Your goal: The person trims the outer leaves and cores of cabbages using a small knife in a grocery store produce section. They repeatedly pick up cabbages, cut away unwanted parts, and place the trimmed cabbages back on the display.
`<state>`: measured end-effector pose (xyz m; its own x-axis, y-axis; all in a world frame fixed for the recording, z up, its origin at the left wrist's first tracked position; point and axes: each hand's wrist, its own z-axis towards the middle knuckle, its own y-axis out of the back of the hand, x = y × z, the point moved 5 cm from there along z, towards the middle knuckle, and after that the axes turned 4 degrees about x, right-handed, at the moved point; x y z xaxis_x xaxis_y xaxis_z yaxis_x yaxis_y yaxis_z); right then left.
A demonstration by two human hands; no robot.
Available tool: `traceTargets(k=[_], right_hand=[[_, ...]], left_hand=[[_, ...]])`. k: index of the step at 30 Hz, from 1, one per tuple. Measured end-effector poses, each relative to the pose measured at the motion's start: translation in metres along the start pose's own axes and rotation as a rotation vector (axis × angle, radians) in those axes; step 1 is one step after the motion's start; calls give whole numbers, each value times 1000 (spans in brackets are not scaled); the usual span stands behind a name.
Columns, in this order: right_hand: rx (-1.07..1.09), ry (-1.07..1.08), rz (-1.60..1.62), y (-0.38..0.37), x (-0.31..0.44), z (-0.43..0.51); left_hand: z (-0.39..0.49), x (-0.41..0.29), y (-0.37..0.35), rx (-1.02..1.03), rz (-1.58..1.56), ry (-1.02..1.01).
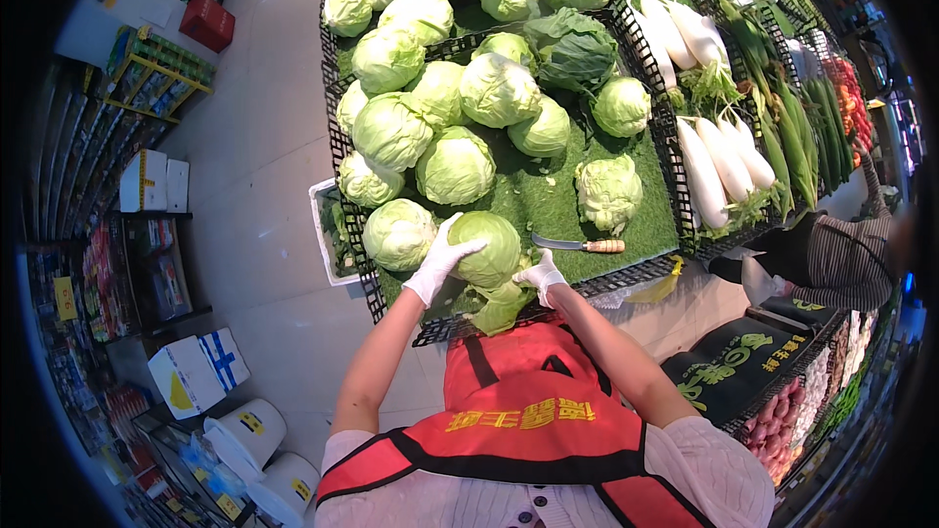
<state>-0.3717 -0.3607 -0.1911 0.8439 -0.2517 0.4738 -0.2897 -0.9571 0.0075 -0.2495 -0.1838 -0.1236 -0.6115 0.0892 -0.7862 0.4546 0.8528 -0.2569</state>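
Note:
My left hand (444, 258), in a white glove, grips a green cabbage (487, 248) from its left side, thumb across the front. Gloved too, my right hand (541, 275) has its fingers at the cabbage's lower right, by loose outer leaves (502, 306) that hang toward the stand's front edge. Whether those fingers pinch a leaf is partly hidden. A knife (579, 243) with a curved blade and wooden handle lies on the green artificial turf (546, 205) just beyond my right hand. Another cabbage (400, 235) rests against the left side near my left hand.
Several cabbages (459, 165) are piled behind, inside black mesh dividers (664, 139). White radishes (704, 169) and corn (788, 132) lie to the right. A person in a striped top (851, 257) stands at the right. A white foam box (317, 235) sits left of the stand.

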Motion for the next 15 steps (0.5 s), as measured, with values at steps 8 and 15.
traceTargets(k=[8, 15], right_hand=[[123, 568, -778, 37, 73, -50], [186, 950, -869, 2, 170, -130]], left_hand=[[-31, 24, -1, 110, -631, 162], [-116, 68, 34, 64, -1124, -217]])
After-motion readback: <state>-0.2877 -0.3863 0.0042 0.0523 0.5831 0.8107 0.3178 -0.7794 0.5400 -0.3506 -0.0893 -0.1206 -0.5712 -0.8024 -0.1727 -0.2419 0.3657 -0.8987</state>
